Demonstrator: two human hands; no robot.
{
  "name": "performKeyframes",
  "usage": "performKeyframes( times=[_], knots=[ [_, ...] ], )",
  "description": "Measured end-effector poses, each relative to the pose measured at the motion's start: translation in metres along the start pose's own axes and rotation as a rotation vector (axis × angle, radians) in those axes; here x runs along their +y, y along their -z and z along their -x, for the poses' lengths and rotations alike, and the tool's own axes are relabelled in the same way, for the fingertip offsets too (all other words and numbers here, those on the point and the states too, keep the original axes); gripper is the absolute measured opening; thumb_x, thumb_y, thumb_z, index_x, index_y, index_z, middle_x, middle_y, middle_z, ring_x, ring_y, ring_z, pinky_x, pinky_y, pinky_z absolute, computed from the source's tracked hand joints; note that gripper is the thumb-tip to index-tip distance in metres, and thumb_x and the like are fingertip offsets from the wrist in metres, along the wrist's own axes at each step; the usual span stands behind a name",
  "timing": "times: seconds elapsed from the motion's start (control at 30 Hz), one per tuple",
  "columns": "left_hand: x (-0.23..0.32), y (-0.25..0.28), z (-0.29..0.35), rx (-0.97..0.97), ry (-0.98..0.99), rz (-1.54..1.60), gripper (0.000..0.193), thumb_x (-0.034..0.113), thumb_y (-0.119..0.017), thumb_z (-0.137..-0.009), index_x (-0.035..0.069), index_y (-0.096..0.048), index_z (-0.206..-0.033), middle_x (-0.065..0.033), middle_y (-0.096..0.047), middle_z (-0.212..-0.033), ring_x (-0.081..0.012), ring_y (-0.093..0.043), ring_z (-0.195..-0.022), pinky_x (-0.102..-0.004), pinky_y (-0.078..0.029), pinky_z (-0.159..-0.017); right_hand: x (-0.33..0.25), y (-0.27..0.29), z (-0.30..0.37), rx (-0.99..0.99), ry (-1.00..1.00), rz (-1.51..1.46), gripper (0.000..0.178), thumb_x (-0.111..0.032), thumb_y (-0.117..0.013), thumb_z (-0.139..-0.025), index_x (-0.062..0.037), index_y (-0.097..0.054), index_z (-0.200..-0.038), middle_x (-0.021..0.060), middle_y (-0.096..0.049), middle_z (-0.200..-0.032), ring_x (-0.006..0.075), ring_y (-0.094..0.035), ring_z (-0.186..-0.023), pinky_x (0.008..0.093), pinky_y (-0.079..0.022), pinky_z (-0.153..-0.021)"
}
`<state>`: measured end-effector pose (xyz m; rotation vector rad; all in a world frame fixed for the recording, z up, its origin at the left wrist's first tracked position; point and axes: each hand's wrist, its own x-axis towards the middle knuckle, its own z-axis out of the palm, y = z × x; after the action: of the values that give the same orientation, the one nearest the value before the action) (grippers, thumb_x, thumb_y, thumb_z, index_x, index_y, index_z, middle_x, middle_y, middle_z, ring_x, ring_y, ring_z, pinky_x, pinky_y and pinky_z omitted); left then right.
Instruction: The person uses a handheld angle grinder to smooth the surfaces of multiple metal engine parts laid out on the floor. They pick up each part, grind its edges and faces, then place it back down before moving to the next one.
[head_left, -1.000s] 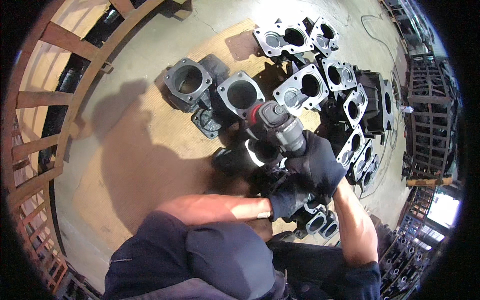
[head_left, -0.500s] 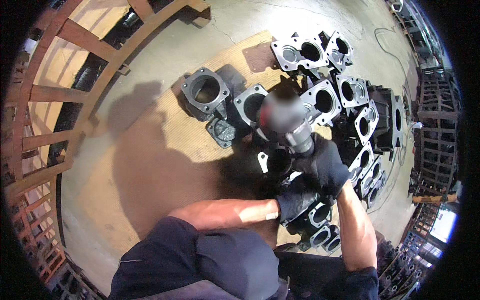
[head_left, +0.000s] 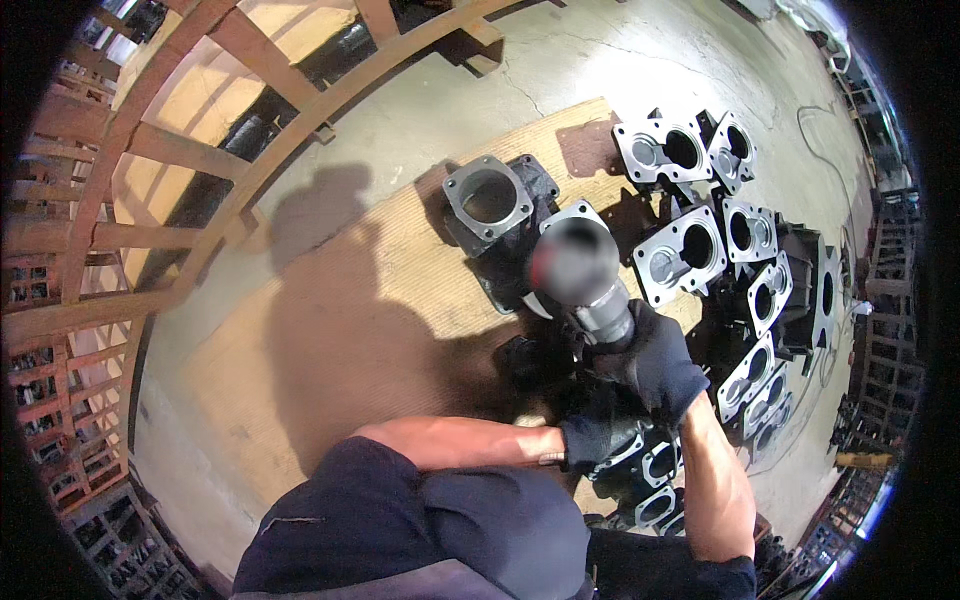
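My right hand (head_left: 655, 365), in a dark glove, is wrapped round the body of a grey, round-headed power tool (head_left: 605, 315). The tool's head is blurred, with a bit of red on its left side. It covers much of a square-flanged metal casting (head_left: 578, 212); contact between them cannot be made out. My left hand (head_left: 600, 440), gloved too, is closed just below the right, near the tool's rear end. Its fingers are partly hidden, and what they grip does not show. To the left stands a dark casting (head_left: 487, 200) with a round bore and a bright machined flange.
Several more castings with bright faces, such as a two-bore one (head_left: 680, 255), stand right of the tool. They rest around a tan ribbed board (head_left: 400, 260) on the concrete floor (head_left: 560, 60). A reddish-brown slatted frame (head_left: 190, 150) curves along the left. A thin cable (head_left: 825, 150) lies far right.
The whole view has shifted, so the castings appear farther right and lower. Against them, the power tool and both my hands have moved left, and the head is now over the square-flanged casting.
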<state>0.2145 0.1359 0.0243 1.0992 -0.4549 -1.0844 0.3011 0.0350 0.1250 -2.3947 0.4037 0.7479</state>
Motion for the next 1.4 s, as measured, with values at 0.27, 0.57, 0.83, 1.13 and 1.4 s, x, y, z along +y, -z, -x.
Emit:
performKeyframes(
  times=[0.27, 0.57, 0.83, 1.13, 1.4],
  knots=[
    [0.036, 0.035, -0.029, 0.063, 0.034, 0.199, 0.036, 0.007, -0.054, -0.104, -0.003, -0.054, -0.138, -0.0130, -0.058, -0.136, -0.0189, -0.052, -0.125, -0.0318, -0.042, -0.113, -0.043, 0.031, -0.028, 0.112, 0.193, -0.030, 0.051, -0.022, -0.084, -0.067, 0.0038, -0.067, -0.106, 0.0215, -0.074, -0.091, 0.0243, -0.073, -0.085, 0.0380, -0.056, -0.080],
    [0.013, 0.045, -0.010, 0.142, 0.032, 0.074, 0.047, 0.003, -0.049, -0.103, -0.004, -0.041, -0.148, -0.0156, -0.049, -0.149, -0.0203, -0.044, -0.139, -0.0318, -0.031, -0.122, -0.055, 0.007, -0.054, -0.030, 0.229, 0.163, 0.052, -0.025, -0.085, -0.066, -0.0027, -0.067, -0.110, 0.0202, -0.075, -0.094, 0.0337, -0.074, -0.092, 0.0391, -0.057, -0.081],
    [0.006, 0.035, -0.031, 0.135, -0.070, -0.026, 0.027, 0.011, -0.057, -0.101, -0.001, -0.065, -0.123, -0.0164, -0.067, -0.125, -0.0248, -0.057, -0.121, -0.0373, -0.043, -0.107, -0.053, 0.019, -0.049, 0.018, 0.182, 0.123, 0.052, -0.023, -0.086, -0.066, -0.0021, -0.067, -0.110, 0.0204, -0.074, -0.093, 0.0327, -0.074, -0.089, 0.0394, -0.057, -0.081],
    [0.016, 0.052, -0.008, 0.018, 0.171, -0.139, 0.046, 0.012, -0.053, -0.100, -0.004, -0.049, -0.143, -0.0196, -0.050, -0.149, -0.0267, -0.043, -0.140, -0.0363, -0.028, -0.122, -0.062, 0.001, -0.053, -0.073, 0.231, 0.231, 0.055, -0.021, -0.086, -0.063, -0.0021, -0.066, -0.111, 0.0214, -0.074, -0.095, 0.0395, -0.072, -0.093, 0.0395, -0.057, -0.083],
    [-0.038, 0.023, -0.056, 0.122, -0.094, -0.174, 0.046, 0.008, -0.051, -0.101, -0.003, -0.047, -0.145, -0.0233, -0.045, -0.151, -0.0307, -0.042, -0.141, -0.0359, -0.027, -0.122, -0.056, 0.020, -0.045, -0.030, 0.157, 0.207, 0.056, -0.020, -0.087, -0.063, -0.0033, -0.067, -0.113, 0.0186, -0.075, -0.098, 0.0335, -0.073, -0.092, 0.0392, -0.057, -0.083]
  ],
)
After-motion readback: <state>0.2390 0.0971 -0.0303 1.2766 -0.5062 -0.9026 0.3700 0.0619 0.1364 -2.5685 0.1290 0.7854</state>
